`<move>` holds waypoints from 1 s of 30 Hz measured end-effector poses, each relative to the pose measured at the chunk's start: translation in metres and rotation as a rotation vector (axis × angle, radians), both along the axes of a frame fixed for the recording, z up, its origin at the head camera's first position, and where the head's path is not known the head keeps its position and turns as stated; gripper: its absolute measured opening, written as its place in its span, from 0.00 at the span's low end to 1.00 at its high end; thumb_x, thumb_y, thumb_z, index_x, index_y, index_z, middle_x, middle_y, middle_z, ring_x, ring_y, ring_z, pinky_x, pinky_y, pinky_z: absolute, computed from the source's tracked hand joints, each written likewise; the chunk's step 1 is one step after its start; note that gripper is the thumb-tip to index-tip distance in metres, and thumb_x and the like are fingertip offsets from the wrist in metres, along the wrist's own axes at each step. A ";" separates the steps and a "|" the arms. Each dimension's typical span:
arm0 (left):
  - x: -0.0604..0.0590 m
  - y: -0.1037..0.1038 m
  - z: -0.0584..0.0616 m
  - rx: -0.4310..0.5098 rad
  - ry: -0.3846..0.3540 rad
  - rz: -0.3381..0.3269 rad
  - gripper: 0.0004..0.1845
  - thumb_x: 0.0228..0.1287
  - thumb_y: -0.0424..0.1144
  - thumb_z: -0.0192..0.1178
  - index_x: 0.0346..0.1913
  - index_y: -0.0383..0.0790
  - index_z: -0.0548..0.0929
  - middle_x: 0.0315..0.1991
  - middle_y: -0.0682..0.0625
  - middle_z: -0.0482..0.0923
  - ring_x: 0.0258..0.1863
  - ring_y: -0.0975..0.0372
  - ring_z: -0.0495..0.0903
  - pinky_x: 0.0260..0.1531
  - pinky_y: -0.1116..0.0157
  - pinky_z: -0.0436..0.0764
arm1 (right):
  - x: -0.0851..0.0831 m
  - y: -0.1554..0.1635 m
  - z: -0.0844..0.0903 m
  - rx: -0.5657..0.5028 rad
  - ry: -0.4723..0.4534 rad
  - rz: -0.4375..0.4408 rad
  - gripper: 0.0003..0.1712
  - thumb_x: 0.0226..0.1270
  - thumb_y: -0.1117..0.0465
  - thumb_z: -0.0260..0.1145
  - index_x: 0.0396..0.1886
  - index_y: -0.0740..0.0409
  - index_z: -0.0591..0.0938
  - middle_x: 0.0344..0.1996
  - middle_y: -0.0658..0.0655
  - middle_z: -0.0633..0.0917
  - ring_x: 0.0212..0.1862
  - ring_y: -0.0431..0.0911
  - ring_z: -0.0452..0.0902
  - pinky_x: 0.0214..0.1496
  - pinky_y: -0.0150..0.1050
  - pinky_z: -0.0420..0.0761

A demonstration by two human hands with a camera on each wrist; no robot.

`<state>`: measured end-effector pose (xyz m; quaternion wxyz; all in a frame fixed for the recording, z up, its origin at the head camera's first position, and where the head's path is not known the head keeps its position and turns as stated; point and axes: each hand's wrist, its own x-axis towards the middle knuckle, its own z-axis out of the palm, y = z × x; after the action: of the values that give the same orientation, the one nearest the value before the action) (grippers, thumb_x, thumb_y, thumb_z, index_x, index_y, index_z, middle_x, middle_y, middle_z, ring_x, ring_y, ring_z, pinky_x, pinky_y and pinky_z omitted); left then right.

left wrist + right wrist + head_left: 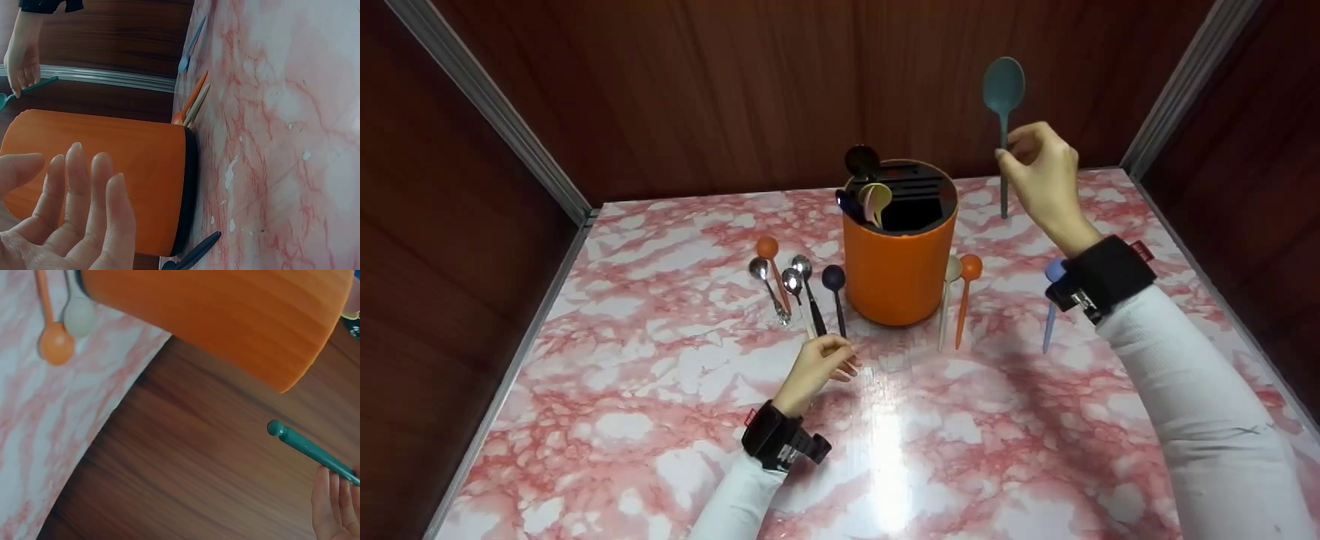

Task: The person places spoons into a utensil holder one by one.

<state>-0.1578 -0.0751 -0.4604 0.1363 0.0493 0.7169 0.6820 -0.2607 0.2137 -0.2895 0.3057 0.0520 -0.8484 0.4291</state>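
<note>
My right hand (1044,176) pinches a teal spoon (1003,86) by its handle, bowl up, in the air to the right of the orange utensil holder (894,274). In the right wrist view the knobbed end of its handle (306,447) points toward the holder. Several spoons stand in the holder's black slotted top, among them a yellow one (879,201) and a dark one (861,161). My left hand (819,367), fingers relaxed and holding nothing, hovers low in front of the holder, close to the handle of a dark blue spoon (834,279).
Left of the holder lie an orange spoon (767,247) and several metal spoons (792,281). At its right lie a beige spoon (952,268) and another orange spoon (970,267). A blue spoon (1048,322) lies farther right, partly behind my wrist. Wooden panels (720,97) enclose the marbled table (645,450).
</note>
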 end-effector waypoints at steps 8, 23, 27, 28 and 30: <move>0.001 -0.001 0.002 -0.001 -0.018 0.006 0.12 0.63 0.30 0.52 0.43 0.20 0.74 0.25 0.50 0.80 0.25 0.61 0.80 0.36 0.54 0.83 | 0.000 -0.020 0.011 -0.056 0.017 0.050 0.11 0.60 0.65 0.62 0.40 0.69 0.78 0.22 0.40 0.72 0.20 0.24 0.67 0.27 0.20 0.70; 0.003 0.000 0.001 -0.015 -0.005 -0.010 0.13 0.63 0.29 0.50 0.43 0.19 0.72 0.33 0.33 0.80 0.23 0.63 0.79 0.35 0.53 0.83 | 0.001 -0.051 0.014 -0.102 -0.040 0.174 0.12 0.60 0.64 0.63 0.41 0.68 0.77 0.25 0.43 0.75 0.24 0.27 0.70 0.31 0.21 0.73; 0.003 0.000 0.000 -0.013 -0.002 -0.016 0.14 0.63 0.31 0.52 0.43 0.19 0.73 0.32 0.34 0.80 0.24 0.63 0.79 0.35 0.53 0.83 | 0.000 -0.056 0.011 -0.123 -0.067 0.223 0.12 0.61 0.64 0.63 0.41 0.68 0.76 0.26 0.45 0.76 0.23 0.29 0.74 0.29 0.21 0.77; 0.003 0.000 0.000 -0.010 -0.003 -0.018 0.14 0.63 0.32 0.52 0.43 0.19 0.73 0.32 0.36 0.81 0.24 0.63 0.79 0.35 0.53 0.83 | 0.000 -0.057 0.010 -0.124 -0.071 0.231 0.12 0.61 0.64 0.63 0.41 0.68 0.76 0.26 0.45 0.76 0.23 0.30 0.75 0.29 0.21 0.77; 0.003 0.000 0.000 -0.005 -0.004 -0.023 0.15 0.63 0.32 0.52 0.43 0.19 0.73 0.31 0.39 0.81 0.24 0.63 0.79 0.36 0.53 0.83 | 0.000 -0.059 0.008 -0.125 -0.075 0.239 0.12 0.61 0.65 0.63 0.41 0.68 0.76 0.27 0.47 0.77 0.24 0.30 0.75 0.29 0.21 0.77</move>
<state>-0.1547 -0.0747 -0.4607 0.1458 0.0557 0.7177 0.6786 -0.2609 0.1550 -0.2818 0.2231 0.1173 -0.8187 0.5160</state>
